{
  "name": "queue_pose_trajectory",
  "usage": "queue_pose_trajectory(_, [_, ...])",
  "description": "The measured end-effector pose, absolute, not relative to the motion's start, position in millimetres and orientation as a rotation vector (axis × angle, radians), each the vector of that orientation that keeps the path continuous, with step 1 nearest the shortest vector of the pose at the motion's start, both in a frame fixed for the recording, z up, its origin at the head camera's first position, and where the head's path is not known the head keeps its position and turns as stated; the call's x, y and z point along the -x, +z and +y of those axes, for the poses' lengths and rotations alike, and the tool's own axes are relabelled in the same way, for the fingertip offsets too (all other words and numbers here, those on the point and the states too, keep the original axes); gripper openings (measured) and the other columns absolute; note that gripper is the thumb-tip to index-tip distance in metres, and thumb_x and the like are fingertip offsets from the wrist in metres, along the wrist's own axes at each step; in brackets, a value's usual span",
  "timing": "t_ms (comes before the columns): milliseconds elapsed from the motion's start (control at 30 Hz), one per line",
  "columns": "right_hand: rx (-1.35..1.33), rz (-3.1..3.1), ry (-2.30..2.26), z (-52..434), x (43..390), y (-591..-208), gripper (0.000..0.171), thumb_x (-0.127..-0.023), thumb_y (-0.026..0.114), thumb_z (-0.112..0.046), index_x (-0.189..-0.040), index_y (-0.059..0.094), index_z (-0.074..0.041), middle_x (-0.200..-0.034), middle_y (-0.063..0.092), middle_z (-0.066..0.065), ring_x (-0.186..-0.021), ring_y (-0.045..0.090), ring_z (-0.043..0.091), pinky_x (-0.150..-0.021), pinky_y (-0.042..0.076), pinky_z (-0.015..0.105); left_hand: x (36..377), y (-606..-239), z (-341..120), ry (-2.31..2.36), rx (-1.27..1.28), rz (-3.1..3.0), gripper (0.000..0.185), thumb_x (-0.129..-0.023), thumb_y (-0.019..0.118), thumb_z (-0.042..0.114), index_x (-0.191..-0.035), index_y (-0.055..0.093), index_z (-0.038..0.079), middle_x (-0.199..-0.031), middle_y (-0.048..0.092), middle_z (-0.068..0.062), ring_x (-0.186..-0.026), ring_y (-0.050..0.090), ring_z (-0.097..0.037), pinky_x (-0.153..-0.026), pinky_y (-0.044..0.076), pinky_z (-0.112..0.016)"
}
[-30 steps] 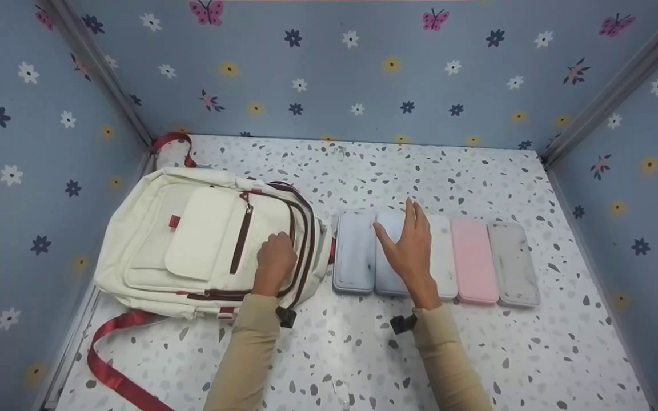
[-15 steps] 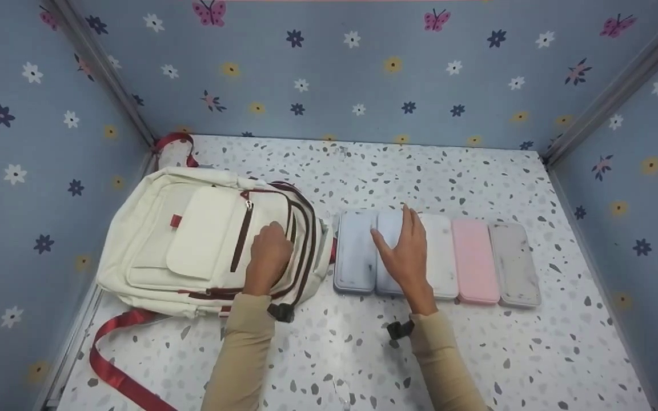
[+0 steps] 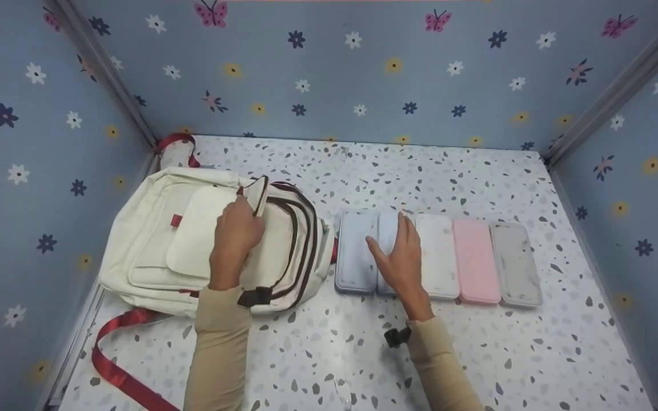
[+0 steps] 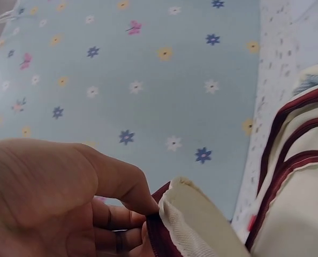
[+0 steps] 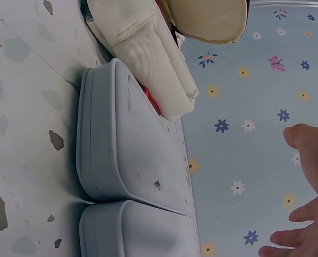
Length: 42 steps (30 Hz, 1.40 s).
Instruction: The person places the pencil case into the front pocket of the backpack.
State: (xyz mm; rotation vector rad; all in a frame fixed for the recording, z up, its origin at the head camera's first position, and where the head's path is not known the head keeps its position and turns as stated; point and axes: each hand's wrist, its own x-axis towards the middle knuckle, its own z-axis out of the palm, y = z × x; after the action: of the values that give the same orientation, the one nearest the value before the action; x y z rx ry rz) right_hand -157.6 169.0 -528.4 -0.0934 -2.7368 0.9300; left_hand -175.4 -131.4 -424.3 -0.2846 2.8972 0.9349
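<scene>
A cream backpack (image 3: 135, 245) lies flat at the left, its front up. My left hand (image 3: 237, 234) pinches the edge of its front pocket panel (image 4: 202, 219) between thumb and fingers and holds it lifted, folded to the left. The pocket's inside shows beside it. My right hand (image 3: 403, 265) is held with straight, spread fingers over the row of cases, grasping nothing. It covers part of the second pale blue case (image 3: 387, 225). To its left lies the other pale blue case (image 5: 148, 144), alongside the backpack.
Right of the blue cases lie a white case (image 3: 440, 257), a pink case (image 3: 477, 262) and a grey case (image 3: 514, 262). A red strap (image 3: 112, 365) trails from the backpack at the front left. Flowered panels (image 3: 329, 68) wall in the speckled table (image 3: 317, 365).
My left hand has moved left and up from the pocket's right edge, folding the panel back with it. My right hand has drifted slightly left and down, still with spread fingers.
</scene>
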Motion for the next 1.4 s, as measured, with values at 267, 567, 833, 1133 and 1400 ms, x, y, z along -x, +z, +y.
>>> queue_pose_trajectory(267, [0.086, -2.77, 0.946, 161, 150, -535, 0.088, -0.085, 0.064, -0.05, -0.149, 0.026, -0.003, -0.149, 0.032, 0.022, -0.139, 0.031, 0.035, -0.114, 0.025, 0.046, 174, -406, -151, 0.927, 0.313, 2.899, 0.025, -0.092, 0.044, 0.011, -0.106, 0.053, -0.008, -0.099, 0.054, -0.024, -0.09, 0.051, -0.037, -0.082, 0.043, -0.052])
queue_pose_trajectory(567, [0.072, -2.803, 0.966, 151, 140, -548, 0.091, -0.084, 0.067, -0.049, -0.148, 0.026, 0.0, -0.147, 0.034, 0.025, -0.137, 0.034, 0.037, -0.113, 0.028, 0.046, 175, -395, -168, 0.922, 0.348, 2.899, 0.024, -0.089, 0.042, 0.006, -0.102, 0.055, -0.008, -0.101, 0.053, -0.024, -0.089, 0.05, -0.035, -0.081, 0.044, -0.051])
queue_pose_trajectory(833, [0.039, -2.856, 0.993, 141, 130, -559, 0.094, -0.083, 0.067, -0.05, -0.149, 0.024, 0.0, -0.146, 0.034, 0.025, -0.136, 0.034, 0.038, -0.112, 0.029, 0.047, 175, -391, -177, 0.926, 0.321, 2.929, 0.016, -0.084, 0.04, 0.004, -0.086, 0.054, -0.003, -0.093, 0.05, -0.02, -0.087, 0.046, -0.033, -0.082, 0.041, -0.052])
queue_pose_trajectory(1133, [0.032, -2.875, 1.052, 136, 123, -566, 0.095, -0.082, 0.068, -0.049, -0.149, 0.022, 0.002, -0.14, 0.038, 0.028, -0.131, 0.037, 0.041, -0.109, 0.032, 0.049, 176, -385, -182, 0.946, 0.321, 2.867, 0.013, -0.086, 0.04, 0.003, -0.086, 0.053, -0.002, -0.092, 0.047, -0.016, -0.085, 0.045, -0.032, -0.073, 0.04, -0.046])
queue_pose_trajectory(1400, [0.032, -2.897, 1.057, 130, 120, -567, 0.094, -0.083, 0.069, -0.047, -0.149, 0.022, 0.001, -0.139, 0.039, 0.028, -0.13, 0.038, 0.041, -0.107, 0.034, 0.049, 173, -384, -185, 0.941, 0.321, 2.89, 0.012, -0.085, 0.037, 0.004, -0.087, 0.049, 0.002, -0.092, 0.047, -0.016, -0.084, 0.046, -0.033, -0.069, 0.038, -0.043])
